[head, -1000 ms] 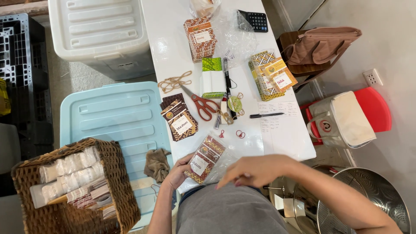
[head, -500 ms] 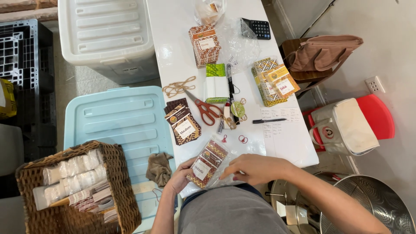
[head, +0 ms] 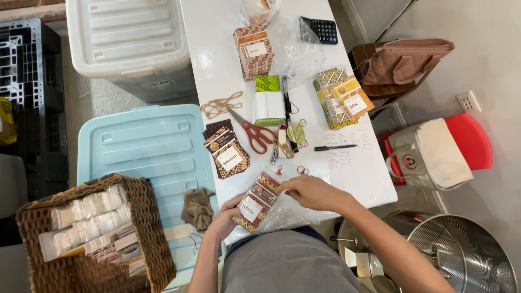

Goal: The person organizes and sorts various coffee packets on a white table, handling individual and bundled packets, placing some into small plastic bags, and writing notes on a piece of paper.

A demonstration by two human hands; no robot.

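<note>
From left to right, we see a wicker basket (head: 152,228) of wrapped rolls resting on a pale blue bin lid (head: 146,146), with a crumpled brown cloth (head: 197,208) beside it. Our left hand (head: 225,217) grips the lower edge of a patterned packet (head: 256,199) at the near edge of the white table (head: 217,65). Our right hand (head: 309,191) pinches the packet's clear plastic bag (head: 285,214) at its upper corner. Red-handled scissors (head: 255,133) lie farther up the table, and a black pen (head: 335,147) to the right.

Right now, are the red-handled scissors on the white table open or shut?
Open: the red-handled scissors lie flat on the white table, blades spread apart, untouched.
</note>
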